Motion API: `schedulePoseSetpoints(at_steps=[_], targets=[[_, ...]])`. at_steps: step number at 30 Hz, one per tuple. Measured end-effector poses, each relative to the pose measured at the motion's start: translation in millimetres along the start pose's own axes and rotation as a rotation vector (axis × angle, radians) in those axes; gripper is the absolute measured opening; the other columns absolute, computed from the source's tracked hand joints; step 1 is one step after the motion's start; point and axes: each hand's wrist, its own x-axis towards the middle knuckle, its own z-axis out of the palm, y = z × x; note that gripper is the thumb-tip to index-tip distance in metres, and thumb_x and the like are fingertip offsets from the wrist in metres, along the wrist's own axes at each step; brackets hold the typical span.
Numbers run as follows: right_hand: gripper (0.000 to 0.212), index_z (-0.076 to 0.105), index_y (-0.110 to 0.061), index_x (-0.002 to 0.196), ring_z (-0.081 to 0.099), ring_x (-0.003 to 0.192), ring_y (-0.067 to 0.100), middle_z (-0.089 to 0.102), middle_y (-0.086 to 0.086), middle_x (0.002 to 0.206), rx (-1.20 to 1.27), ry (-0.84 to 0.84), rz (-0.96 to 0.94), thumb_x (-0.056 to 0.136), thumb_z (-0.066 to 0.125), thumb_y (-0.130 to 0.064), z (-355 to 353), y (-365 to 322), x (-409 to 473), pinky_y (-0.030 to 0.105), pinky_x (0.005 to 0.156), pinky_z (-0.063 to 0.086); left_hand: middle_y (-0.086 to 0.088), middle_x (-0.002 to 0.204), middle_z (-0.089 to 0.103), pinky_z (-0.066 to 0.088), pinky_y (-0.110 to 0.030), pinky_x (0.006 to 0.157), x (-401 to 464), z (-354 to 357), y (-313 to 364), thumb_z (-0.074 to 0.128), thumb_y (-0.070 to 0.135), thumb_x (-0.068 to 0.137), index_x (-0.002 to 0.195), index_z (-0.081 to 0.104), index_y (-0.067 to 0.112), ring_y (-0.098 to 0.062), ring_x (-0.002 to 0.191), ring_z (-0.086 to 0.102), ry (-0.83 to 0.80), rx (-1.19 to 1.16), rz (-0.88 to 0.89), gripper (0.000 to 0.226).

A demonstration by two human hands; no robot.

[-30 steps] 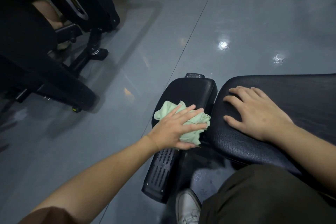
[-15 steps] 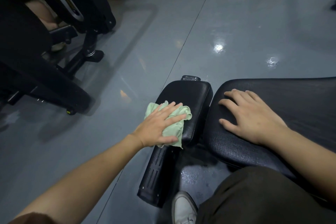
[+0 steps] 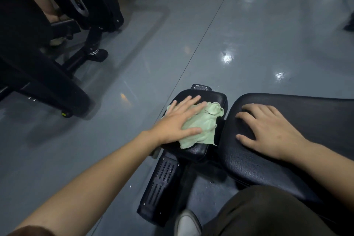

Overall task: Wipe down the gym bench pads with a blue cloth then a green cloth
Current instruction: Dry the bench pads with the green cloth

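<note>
One flat left hand had slid the green cloth toward twelve o'clock on the small seat pad; the flat right hand stayed resting on the long pad. Wiping looked nearly done.

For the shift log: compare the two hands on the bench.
The left hand lies flat on the green cloth, on the small pad; the right hand rests bare on the large pad. Left fingers are straight, right fingers slightly bent. Both lie palm down and grip nothing.
</note>
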Motion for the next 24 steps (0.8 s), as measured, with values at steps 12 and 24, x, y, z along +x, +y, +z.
schedulePoseSetpoints(at_steps=[12,24], targets=[[0.089,0.035,-0.03,0.15,0.035,0.132,0.018,0.037,-0.006,0.144,0.178,-0.095,-0.095,0.077,0.061,-0.074,3.6,-68.1,84.6,0.036,0.11,0.031,0.027,0.15,0.029,0.035,-0.026,0.103,-22.2,-24.5,-49.8,0.076,0.061,0.078,0.153,0.03,0.044,0.0,0.136,0.029,-0.073,-0.063,-0.094,0.089],[0.06,0.055,-0.029,0.129,0.042,0.11,0.015,0.05,-0.006,0.117,0.23,-0.001,-0.074,0.079,0.07,-0.057,1.9,-72.5,71.5,0.029,0.099,0.036,0.018,0.108,0.055,0.048,-0.037,0.089,-18.4,-35.2,-22.2,0.065,0.067,0.071,0.122,0.056,0.045,-0.009,0.096,0.057,-0.013,0.055,-0.083,0.056]])
